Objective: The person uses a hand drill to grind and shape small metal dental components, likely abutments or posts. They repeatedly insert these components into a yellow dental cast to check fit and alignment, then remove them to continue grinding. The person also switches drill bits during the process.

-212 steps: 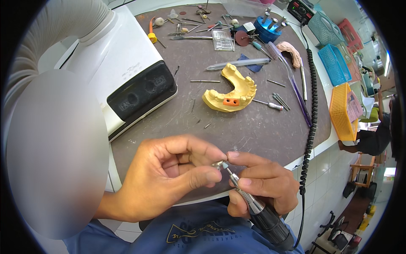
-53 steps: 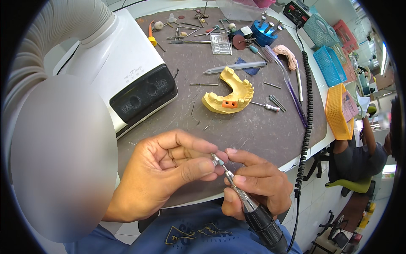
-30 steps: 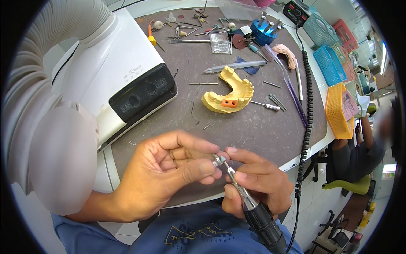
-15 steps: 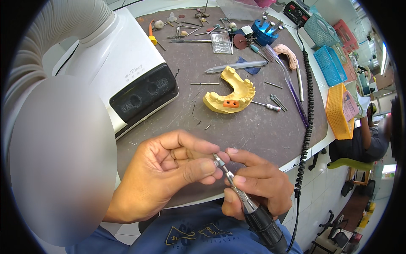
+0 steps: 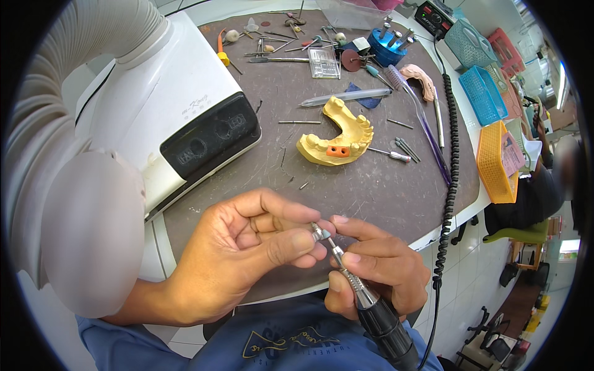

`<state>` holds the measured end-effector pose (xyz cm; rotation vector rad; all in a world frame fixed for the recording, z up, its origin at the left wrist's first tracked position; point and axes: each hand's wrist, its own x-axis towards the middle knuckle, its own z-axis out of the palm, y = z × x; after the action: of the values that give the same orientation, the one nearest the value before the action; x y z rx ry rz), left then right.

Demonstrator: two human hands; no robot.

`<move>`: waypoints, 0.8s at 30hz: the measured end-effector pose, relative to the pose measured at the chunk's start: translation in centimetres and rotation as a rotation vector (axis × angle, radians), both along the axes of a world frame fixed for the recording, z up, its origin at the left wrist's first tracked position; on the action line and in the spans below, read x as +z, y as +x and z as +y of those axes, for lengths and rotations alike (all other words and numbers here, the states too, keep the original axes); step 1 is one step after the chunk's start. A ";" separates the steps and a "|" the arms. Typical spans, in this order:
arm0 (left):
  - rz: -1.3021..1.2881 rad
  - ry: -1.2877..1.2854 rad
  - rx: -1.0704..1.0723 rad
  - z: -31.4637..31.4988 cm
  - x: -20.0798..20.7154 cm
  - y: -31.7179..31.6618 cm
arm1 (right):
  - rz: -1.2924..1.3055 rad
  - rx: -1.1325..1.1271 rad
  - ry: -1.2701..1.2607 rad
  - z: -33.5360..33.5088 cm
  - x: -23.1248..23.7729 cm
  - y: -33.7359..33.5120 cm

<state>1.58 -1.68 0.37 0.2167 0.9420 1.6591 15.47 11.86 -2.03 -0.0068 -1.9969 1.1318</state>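
Observation:
Thumb and fingers of my left hand [image 5: 247, 247] pinch a small shiny metal piece [image 5: 318, 232], probably a dental part, though the fingers cover much of it. My right hand [image 5: 387, 263] grips a black and silver rotary handpiece [image 5: 387, 328] like a pen, its index finger stretched toward the left fingertips. From the handpiece a thin shank runs up to a small pale grey-blue tip [image 5: 325, 234], right against the metal piece. Beyond the hands, a yellow dental model [image 5: 337, 157] with an orange block [image 5: 338, 151] lies on the brown mat.
A white dust-extraction box [image 5: 185, 99] with a ribbed hose [image 5: 86, 55] stands at the left. A coiled black cord [image 5: 447, 204] runs down the right side. Several burs, a blue bur stand [image 5: 390, 48], a purple toothbrush [image 5: 421, 117] and a pink denture-like piece [image 5: 419, 80] lie farther back.
The handpiece has shifted very slightly, and its grey-blue tip shows more clearly beside the metal piece. My hands otherwise keep their place. At the left, the blurred grey oval covers less.

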 end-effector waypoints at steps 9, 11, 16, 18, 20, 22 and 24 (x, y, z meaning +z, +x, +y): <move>0.038 -0.003 0.000 0.1 0.0 0.1 | 0.020 -0.008 -0.019 0.1 -0.2 -0.1; 0.040 -0.005 -0.002 0.1 0.0 0.1 | 0.009 0.007 -0.025 0.1 -0.1 -0.1; 0.039 0.002 -0.004 0.0 -0.1 0.1 | 0.003 0.017 -0.042 0.0 0.1 -0.2; 0.033 -0.006 -0.009 0.0 -0.1 0.0 | -0.015 0.002 -0.076 -0.2 0.2 -0.1; 0.037 -0.008 -0.007 0.0 0.0 0.0 | 0.003 0.016 -0.035 0.1 0.1 -0.2; 0.039 -0.010 -0.009 0.0 0.0 0.0 | 0.013 0.019 -0.026 0.1 0.0 -0.2; 0.040 -0.012 -0.013 0.0 -0.2 0.0 | 0.015 0.011 -0.049 0.0 -0.1 -0.2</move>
<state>1.59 -1.70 0.22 0.2482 0.9784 1.6415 15.25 11.88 -2.16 -0.0125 -1.9577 1.1835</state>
